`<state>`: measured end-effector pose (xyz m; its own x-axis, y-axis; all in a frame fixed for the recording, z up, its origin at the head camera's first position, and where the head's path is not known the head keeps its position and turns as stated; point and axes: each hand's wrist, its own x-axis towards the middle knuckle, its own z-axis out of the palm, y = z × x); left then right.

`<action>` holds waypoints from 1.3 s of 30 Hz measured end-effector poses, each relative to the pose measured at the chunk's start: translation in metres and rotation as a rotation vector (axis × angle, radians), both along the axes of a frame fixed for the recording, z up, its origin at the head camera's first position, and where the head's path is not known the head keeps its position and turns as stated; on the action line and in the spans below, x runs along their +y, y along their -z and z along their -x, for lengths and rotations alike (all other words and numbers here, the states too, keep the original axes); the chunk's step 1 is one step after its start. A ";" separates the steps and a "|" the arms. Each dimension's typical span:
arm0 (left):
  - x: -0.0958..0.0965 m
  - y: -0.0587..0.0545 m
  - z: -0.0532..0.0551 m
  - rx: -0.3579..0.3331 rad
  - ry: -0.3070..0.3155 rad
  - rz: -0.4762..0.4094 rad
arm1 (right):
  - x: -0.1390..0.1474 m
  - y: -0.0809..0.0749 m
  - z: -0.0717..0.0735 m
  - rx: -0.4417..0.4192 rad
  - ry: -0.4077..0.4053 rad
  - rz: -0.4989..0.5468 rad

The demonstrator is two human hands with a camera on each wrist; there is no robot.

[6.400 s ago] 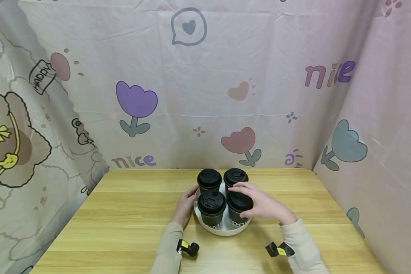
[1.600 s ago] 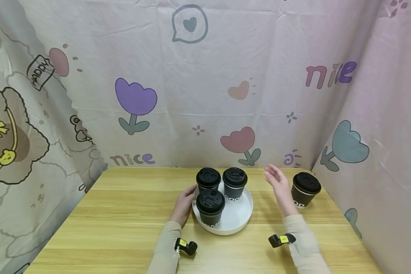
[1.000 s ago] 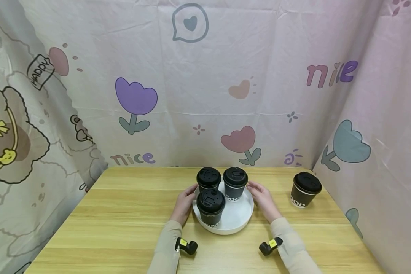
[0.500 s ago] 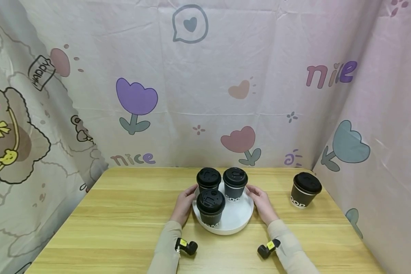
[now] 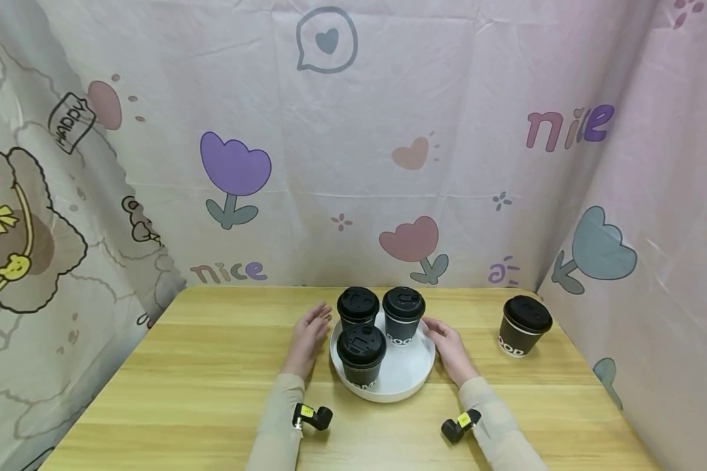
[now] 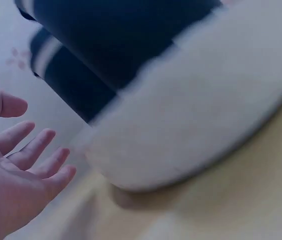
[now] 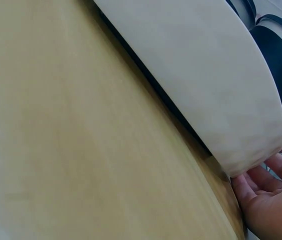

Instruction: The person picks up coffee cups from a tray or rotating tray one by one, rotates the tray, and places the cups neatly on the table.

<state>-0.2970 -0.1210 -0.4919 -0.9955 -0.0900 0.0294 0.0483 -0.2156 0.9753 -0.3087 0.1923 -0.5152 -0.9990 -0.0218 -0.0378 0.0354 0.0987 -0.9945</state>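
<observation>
My left hand (image 5: 308,340) is off the round white tray (image 5: 409,366), just beside its left side, fingers loosely spread; in the left wrist view a gap shows between the fingers (image 6: 41,150) and the tray wall. At the tray's right side my right hand (image 5: 450,350) holds the edge, thumb up at the rim and fingers (image 7: 261,182) against the wall below. Three dark paper coffee cups with black lids stand upright on the tray: a front-left cup (image 5: 362,369), a back-left cup (image 5: 358,305) and a back-right cup (image 5: 403,320).
Another lidded paper coffee cup (image 5: 521,333) stands on the wooden table (image 5: 200,366) at the right, near its back corner. A printed cloth (image 5: 330,131) hangs behind the table and along both sides.
The front-right coffee cup, in the right hand's grasp earlier, now stands at the table's right. The right hand came back to the tray's right edge. Lately the left hand let go and moved left.
</observation>
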 end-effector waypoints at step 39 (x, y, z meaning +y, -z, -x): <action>0.094 -0.090 -0.108 0.957 0.177 0.875 | 0.001 0.002 0.003 -0.009 0.019 -0.017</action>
<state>-0.1886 -0.0274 -0.4018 -0.5442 0.4482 0.7092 0.8325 0.3931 0.3904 -0.3113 0.1928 -0.5172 -0.9989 -0.0022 -0.0466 0.0460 0.1151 -0.9923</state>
